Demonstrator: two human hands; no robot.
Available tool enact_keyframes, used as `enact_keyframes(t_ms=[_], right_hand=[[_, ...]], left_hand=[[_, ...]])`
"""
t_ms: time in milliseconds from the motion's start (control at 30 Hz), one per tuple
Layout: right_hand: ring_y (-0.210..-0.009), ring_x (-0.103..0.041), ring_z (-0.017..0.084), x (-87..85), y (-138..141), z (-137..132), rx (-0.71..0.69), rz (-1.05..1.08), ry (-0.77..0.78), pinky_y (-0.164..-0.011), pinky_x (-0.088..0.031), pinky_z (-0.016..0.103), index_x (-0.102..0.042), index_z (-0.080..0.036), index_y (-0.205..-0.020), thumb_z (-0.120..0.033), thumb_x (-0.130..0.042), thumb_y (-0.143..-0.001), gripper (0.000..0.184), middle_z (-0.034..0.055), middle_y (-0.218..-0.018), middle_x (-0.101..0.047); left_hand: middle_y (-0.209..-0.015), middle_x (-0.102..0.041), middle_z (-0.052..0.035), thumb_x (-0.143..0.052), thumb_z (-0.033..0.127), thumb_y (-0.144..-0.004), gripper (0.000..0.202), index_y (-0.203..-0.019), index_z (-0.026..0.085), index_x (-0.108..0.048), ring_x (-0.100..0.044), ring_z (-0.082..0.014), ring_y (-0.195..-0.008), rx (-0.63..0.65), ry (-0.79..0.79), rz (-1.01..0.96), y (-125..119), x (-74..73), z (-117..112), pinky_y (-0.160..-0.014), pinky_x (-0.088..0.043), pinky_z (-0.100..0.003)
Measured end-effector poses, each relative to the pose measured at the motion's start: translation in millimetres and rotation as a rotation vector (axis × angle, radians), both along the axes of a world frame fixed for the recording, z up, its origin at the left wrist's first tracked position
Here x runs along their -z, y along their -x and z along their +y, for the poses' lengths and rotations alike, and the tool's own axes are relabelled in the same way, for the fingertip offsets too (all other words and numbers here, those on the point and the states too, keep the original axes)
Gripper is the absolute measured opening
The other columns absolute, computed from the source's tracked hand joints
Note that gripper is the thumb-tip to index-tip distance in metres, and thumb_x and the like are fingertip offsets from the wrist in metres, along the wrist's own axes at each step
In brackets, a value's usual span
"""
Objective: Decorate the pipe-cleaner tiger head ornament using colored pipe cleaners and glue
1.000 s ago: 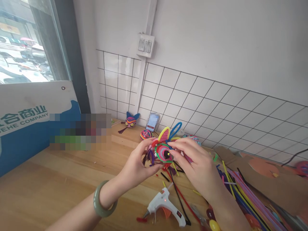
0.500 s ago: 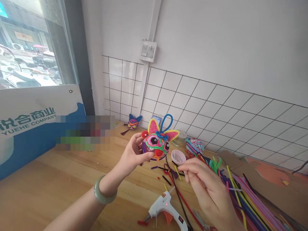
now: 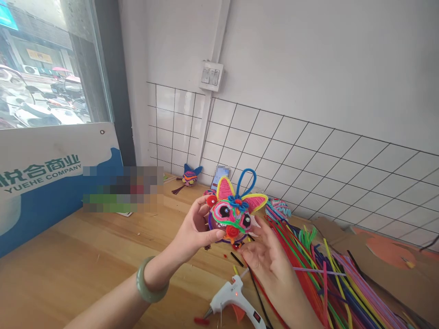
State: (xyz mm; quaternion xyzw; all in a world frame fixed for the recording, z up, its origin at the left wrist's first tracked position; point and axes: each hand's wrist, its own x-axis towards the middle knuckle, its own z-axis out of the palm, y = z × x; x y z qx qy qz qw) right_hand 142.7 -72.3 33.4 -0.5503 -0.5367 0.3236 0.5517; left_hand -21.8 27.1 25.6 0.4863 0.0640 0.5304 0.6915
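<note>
My left hand grips a round pipe-cleaner animal head with pink ears edged in yellow, a blue loop on top and black eyes. It holds the head upright above the wooden table. My right hand lies palm up just below and to the right of the head, fingers spread, fingertips near its lower edge. A green bangle circles my left wrist.
A white glue gun lies on the table below my hands. A heap of coloured pipe cleaners spreads to the right. A smaller craft head sits by the tiled wall. Brown cardboard lies far right; a blue-white sign stands left.
My right hand let go of the head, dropped toward the table with pinched fingers, then came back up open under it. My left hand turned the head upright and shifted it slightly right.
</note>
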Motion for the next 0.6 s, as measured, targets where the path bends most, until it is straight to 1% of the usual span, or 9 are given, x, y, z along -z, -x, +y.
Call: enact_keyframes(t_ms=[33,100,200,333,433,500,567,600], right_hand=[[-0.087,-0.067,0.019,0.1,3,1,-0.03,0.089,0.007,-0.082,-0.055,0.037,-0.029,-0.032,-0.145,-0.048,-0.067,-0.081,0.075,0.0104,-0.134,-0.053],[-0.1,-0.066,0.022,-2.0,9,1,-0.088,0.234,0.016,-0.088,-0.054,0.039,-0.028,-0.034,-0.145,-0.049,-0.069,-0.079,0.079,0.0097,-0.143,-0.047],[-0.116,-0.06,0.026,-7.9,14,1,-0.159,0.343,0.015,-0.093,-0.052,0.04,-0.033,-0.035,-0.142,-0.049,-0.072,-0.077,0.077,0.0083,-0.143,-0.049],[-0.123,-0.055,0.027,-11.5,14,-2,-0.19,0.37,-0.001,-0.1,-0.048,0.039,-0.042,-0.033,-0.137,-0.049,-0.074,-0.076,0.071,0.0078,-0.14,-0.054],[-0.126,-0.054,0.026,-8.6,11,-4,-0.161,0.353,-0.001,-0.101,-0.047,0.039,-0.044,-0.034,-0.135,-0.048,-0.071,-0.079,0.064,0.007,-0.139,-0.056],[-0.127,-0.053,0.026,-4.6,7,-4,-0.161,0.321,0.007,-0.101,-0.047,0.039,-0.044,-0.034,-0.135,-0.045,-0.069,-0.082,0.06,0.0068,-0.14,-0.055],[-0.128,-0.052,0.025,-0.1,1,-4,-0.18,0.292,-0.003,-0.102,-0.047,0.039,-0.042,-0.034,-0.136,-0.042,-0.067,-0.085,0.058,0.0068,-0.141,-0.054],[-0.128,-0.051,0.025,1.8,-1,-3,-0.187,0.285,-0.013,-0.103,-0.046,0.039,-0.04,-0.033,-0.137,-0.041,-0.065,-0.086,0.058,0.0068,-0.142,-0.053]], left_hand=[[-0.125,-0.06,-0.0088,-0.083,0.018,-0.064,0.064,-0.117,0.026,-0.048,-0.061,-0.0261,-0.111,0.016,-0.004,-0.007,-2,1.3,-2,-0.087,-0.054,-0.035],[-0.126,-0.058,-0.0088,-0.083,0.017,-0.064,0.066,-0.119,0.027,-0.047,-0.06,-0.026,-0.113,0.044,-0.011,-0.02,-6,4.6,-6,-0.09,-0.052,-0.036],[-0.129,-0.056,-0.0091,-0.083,0.016,-0.064,0.072,-0.124,0.028,-0.046,-0.055,-0.0271,-0.118,0.066,-0.035,-0.026,-10,9.7,-12,-0.095,-0.049,-0.037],[-0.127,-0.057,-0.0072,-0.081,0.014,-0.066,0.072,-0.127,0.031,-0.046,-0.054,-0.0254,-0.118,0.093,-0.081,0.001,-14,12.8,-20,-0.095,-0.047,-0.036],[-0.124,-0.059,-0.0051,-0.08,0.012,-0.069,0.069,-0.126,0.032,-0.048,-0.056,-0.0213,-0.114,0.099,-0.123,0.029,-14,11.6,-23,-0.092,-0.047,-0.032],[-0.123,-0.06,-0.0054,-0.081,0.012,-0.068,0.067,-0.125,0.031,-0.05,-0.057,-0.0204,-0.112,0.097,-0.144,0.054,-11,9.7,-22,-0.09,-0.047,-0.029],[-0.122,-0.061,-0.0071,-0.08,0.019,-0.07,0.062,-0.124,0.029,-0.052,-0.058,-0.0214,-0.109,0.113,-0.137,0.065,-7,7.6,-20,-0.086,-0.048,-0.029],[-0.12,-0.062,-0.0079,-0.078,0.024,-0.073,0.055,-0.123,0.027,-0.054,-0.059,-0.0216,-0.106,0.116,-0.119,0.073,-5,6.6,-19,-0.083,-0.049,-0.029]])
